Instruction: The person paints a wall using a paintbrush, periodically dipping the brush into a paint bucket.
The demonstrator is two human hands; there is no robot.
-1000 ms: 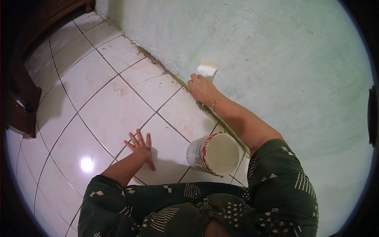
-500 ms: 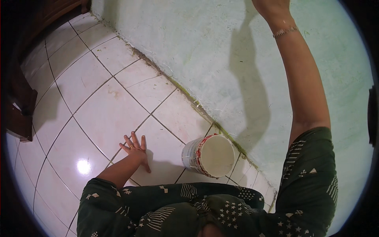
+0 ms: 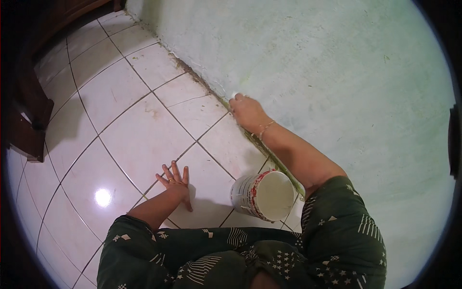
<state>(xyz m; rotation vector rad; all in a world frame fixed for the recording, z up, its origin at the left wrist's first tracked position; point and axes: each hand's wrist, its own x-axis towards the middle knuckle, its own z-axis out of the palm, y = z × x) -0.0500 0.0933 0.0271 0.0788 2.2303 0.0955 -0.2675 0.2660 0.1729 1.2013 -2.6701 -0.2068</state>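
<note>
My left hand [image 3: 175, 183] lies spread on a white floor tile, a ring on one finger, holding nothing. Low against the pale green wall [image 3: 327, 86], just above the seam where it meets the floor, is my right hand [image 3: 250, 114]. Its fingers are closed, and a small patch of white [image 3: 235, 96] shows at the fingertips; most of what they hold is hidden. Between my arms stands a white bucket [image 3: 245, 195] with red smears round its rim, close to the wall. A pale whitish content fills its mouth as far as I can see.
White tiles [image 3: 139, 125] with dark joints cover the floor to the left. Along the wall's foot runs a rough green and brown strip [image 3: 195, 76]. Dark wooden furniture legs [image 3: 41, 115] stand at the far left, and a dark wooden piece [image 3: 72, 17] at the back.
My right hand has come down from high on the wall to its base, ahead of the bucket. My left hand stays spread on the floor; the view has shifted slightly.
</note>
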